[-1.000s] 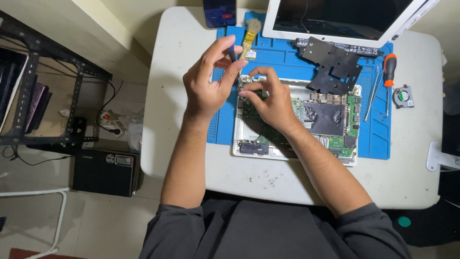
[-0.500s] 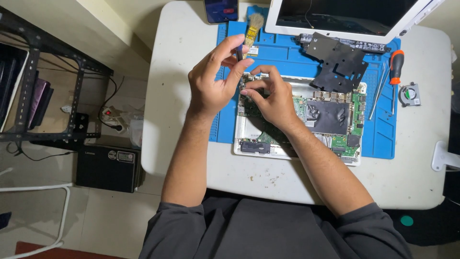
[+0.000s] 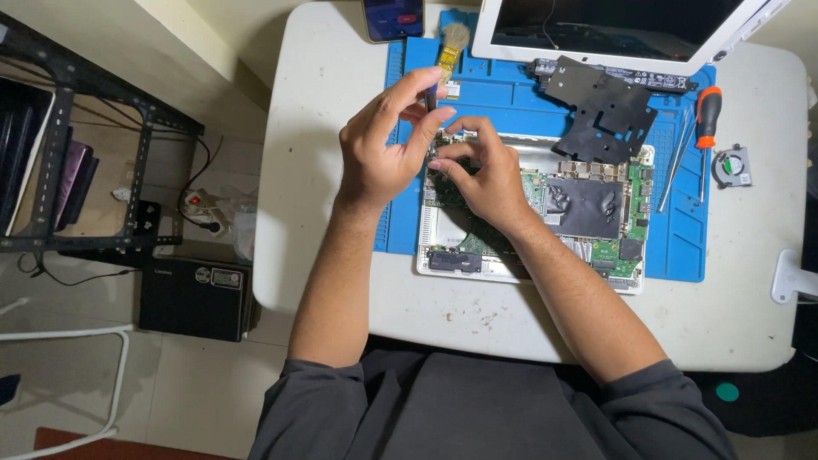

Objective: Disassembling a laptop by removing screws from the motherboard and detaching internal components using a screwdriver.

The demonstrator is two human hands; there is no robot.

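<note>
- Hands meet over the opened white laptop base (image 3: 477, 264) with its green circuit board (image 3: 630, 217) bared, lying on a blue rubber work mat (image 3: 511, 94) on the white rounded counter (image 3: 324, 170).
- Left hand (image 3: 379, 149) is raised above the mat's left part, its grip closed: thumb and forefinger pinch a slim dark tool (image 3: 430, 95), held nearly upright just above the laptop's upper left corner.
- Right hand (image 3: 486, 175) lies on the left part of the board, fingers curled in towards the same corner; whether its grip has hold of anything I cannot tell, as the fingertips hide what is under them.
- Both hands nearly touch at the fingertips.
- Black metal shield plate (image 3: 601, 106) rests tilted on the mat above the board, overlapping the laptop's upper edge.
- Small brush with pale bristles (image 3: 452, 47) lies at the mat's top, just beyond the left hand.
- White-framed screen lid (image 3: 613, 30) stands at the far edge of the counter.
- Orange-and-black-handled screwdriver (image 3: 705, 115) lies on the mat's right side, with thin metal tweezers (image 3: 677, 166) just beside it.
- Small round cooling fan (image 3: 733, 166) sits off the mat, on the counter's right.
- Dark smartphone (image 3: 394, 17) lies at the top edge.
- Black metal shelf rack (image 3: 85, 153) stands on the floor to the left, well apart.
</note>
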